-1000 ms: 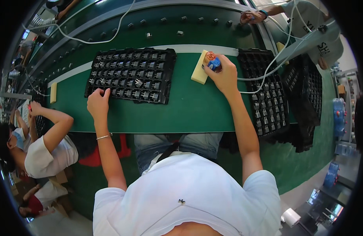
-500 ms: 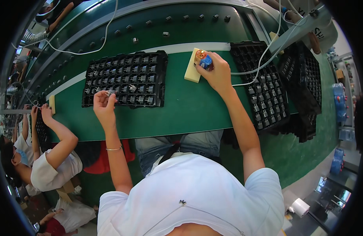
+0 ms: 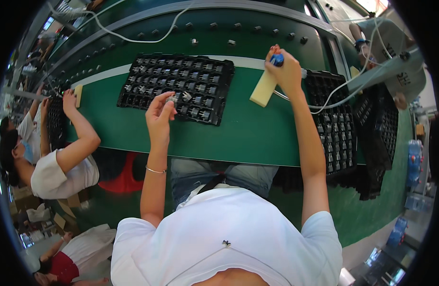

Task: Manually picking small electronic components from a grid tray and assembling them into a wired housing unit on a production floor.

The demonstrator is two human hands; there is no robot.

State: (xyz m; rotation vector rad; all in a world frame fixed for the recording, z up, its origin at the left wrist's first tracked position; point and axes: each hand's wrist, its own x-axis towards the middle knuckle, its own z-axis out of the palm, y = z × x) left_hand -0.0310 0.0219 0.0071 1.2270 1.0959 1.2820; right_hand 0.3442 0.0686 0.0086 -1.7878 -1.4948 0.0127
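My left hand point(image 3: 159, 117) is at the near edge of a black tray point(image 3: 225, 88), thumb and fingers pinching a small grey part point(image 3: 172, 99) with metal pins. Rows of similar dark parts with silvery pins fill the tray's pockets; one loose part point(image 3: 186, 96) lies tilted on top of them. To the right, my right hand point(image 3: 288, 76) is closed round a blue and orange object point(image 3: 276, 59), whose exact kind I cannot make out. It sits at the far end of a pale yellow block point(image 3: 264, 90), and my palm hides part of it.
A second filled black tray point(image 3: 330, 119) lies at the right, with more black trays point(image 3: 374, 114) stacked beyond. White hoses point(image 3: 319, 108) cross near my right forearm. Small parts point(image 3: 232, 42) stand in lines on the green surface behind. A co-worker point(image 3: 62, 167) sits at the left.
The whole view has shifted. My left hand has moved right along the tray's near edge, still pinching the part. My right hand has moved with the blue and orange object to the block's far end.
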